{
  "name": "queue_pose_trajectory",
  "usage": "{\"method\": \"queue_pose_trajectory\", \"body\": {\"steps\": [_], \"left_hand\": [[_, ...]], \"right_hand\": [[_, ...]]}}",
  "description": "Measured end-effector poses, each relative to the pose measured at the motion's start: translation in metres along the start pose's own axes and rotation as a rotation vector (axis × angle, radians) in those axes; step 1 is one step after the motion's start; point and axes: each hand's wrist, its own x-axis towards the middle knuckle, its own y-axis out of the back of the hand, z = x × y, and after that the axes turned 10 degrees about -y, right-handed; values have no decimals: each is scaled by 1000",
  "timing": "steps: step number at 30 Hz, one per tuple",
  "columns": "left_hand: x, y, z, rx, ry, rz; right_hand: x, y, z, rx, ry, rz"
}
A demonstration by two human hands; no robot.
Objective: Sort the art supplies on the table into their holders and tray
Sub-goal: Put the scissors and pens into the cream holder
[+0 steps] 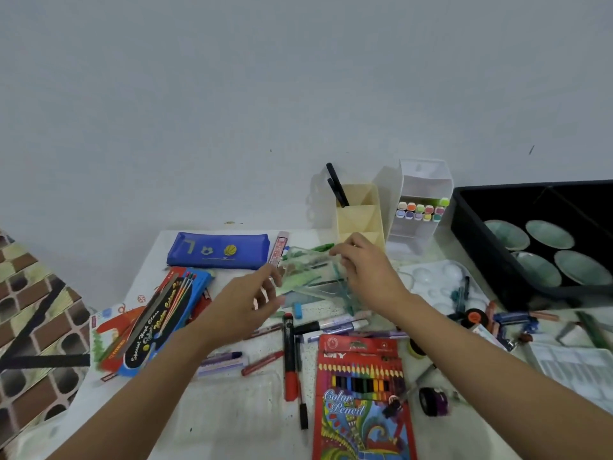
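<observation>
The white desk (232, 410) is littered from end to end, and the cream holder (360, 224) stands at its back edge against the wall. To the right of that holder sits the black tray (471, 234), cut off by the frame edge, with pale round dishes inside. Well in front of the holder lies a red coloured-pencil box (361, 403), its lower end out of view. Left of the holder lies a blue pencil case (217, 250).

Just in front of the holder is a clear pouch (308, 277), raised between both hands. The white holder (421, 190), touching the cream one's right side, shows a row of coloured marker caps.

The right hand (368, 270) has its fingers (338, 250) curled, pinching the pouch's top edge. The left hand (247, 300) reaches the pouch's left end with fingers (268, 277) half spread. They are smeared by motion, so I cannot tell whether they grip it. What is inside the pouch is too blurred to name.

Two black pens (336, 185) stand in the cream holder's back compartment.
</observation>
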Motion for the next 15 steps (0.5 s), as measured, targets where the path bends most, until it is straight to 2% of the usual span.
{"method": "queue_pose_trajectory", "body": {"steps": [4, 6, 12, 15], "left_hand": [[0, -15, -7, 92, -176, -318], [3, -18, -7, 134, -199, -432], [13, -16, 0, 224, -236, -543], [17, -15, 1, 262, -269, -580]], "right_hand": [[7, -20, 8, -89, 8, -11], [11, -25, 9, -153, 44, 10], [14, -29, 10, -243, 139, 44], [-2, -24, 1, -164, 182, -43]]}}
